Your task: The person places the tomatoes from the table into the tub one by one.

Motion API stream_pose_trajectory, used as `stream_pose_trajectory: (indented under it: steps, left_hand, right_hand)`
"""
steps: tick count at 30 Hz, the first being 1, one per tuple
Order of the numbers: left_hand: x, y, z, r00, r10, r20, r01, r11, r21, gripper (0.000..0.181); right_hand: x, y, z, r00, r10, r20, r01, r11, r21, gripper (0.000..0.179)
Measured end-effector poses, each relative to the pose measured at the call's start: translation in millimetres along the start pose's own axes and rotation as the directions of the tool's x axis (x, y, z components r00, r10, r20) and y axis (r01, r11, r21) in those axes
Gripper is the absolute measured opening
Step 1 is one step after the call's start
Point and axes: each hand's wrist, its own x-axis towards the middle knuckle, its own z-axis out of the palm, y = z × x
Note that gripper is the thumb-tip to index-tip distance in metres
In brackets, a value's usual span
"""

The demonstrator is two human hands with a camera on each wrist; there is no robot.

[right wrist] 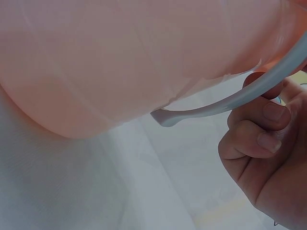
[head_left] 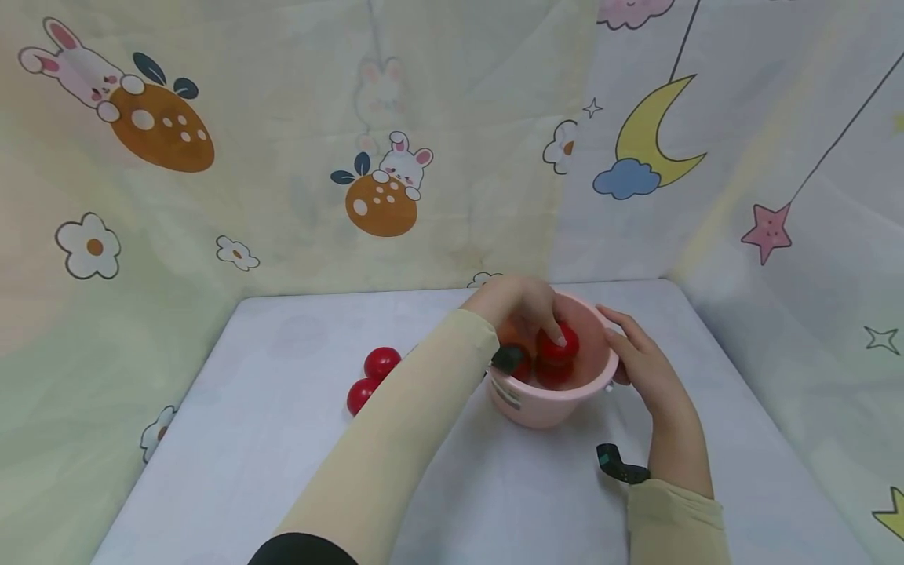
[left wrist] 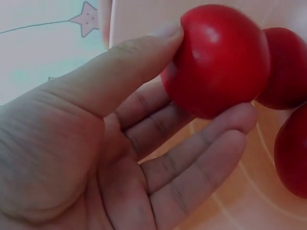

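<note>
In the head view my left hand (head_left: 521,302) reaches into a pink bucket (head_left: 540,410) and holds a glossy red ball (head_left: 565,343). The left wrist view shows the thumb and fingers of the left hand (left wrist: 129,139) around this ball (left wrist: 218,60). More red balls (left wrist: 289,67) lie inside the bucket, partly hidden. On the bucket's right side, my right hand (head_left: 646,365) grips the rim. Close up, the curled fingers of the right hand (right wrist: 268,143) are beside the bucket's pale grey handle (right wrist: 225,103).
Two red balls (head_left: 382,362) lie on the white tabletop (head_left: 297,353), left of the bucket and close to my left sleeve (head_left: 395,424). A cloth with cartoon prints (head_left: 282,157) hangs behind and at both sides. Black devices (head_left: 621,467) sit at my wrists.
</note>
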Motion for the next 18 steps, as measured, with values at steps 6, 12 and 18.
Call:
stream_pose_trajectory:
  steps: [6, 12, 18]
  left_hand:
    - [-1.6, -4.2, -1.9, 0.998, 0.059, -0.018, -0.057, 0.995, 0.087, 0.052]
    - [-0.3, -7.4, -3.6, 0.989, 0.147, 0.001, -0.143, 0.965, 0.220, 0.053]
    - [-1.3, -7.7, -3.1, 0.990, 0.139, 0.000, -0.137, 0.973, 0.186, 0.053]
  right_hand:
    - [0.1, 0.4, 0.5, 1.000, 0.014, 0.002, -0.014, 1.000, -0.010, 0.061]
    - [0.1, 0.2, -0.3, 1.000, 0.022, 0.005, -0.022, 1.000, -0.015, 0.061]
    - [-0.6, -1.2, -0.7, 1.000, 0.027, 0.009, -0.027, 1.000, -0.014, 0.062]
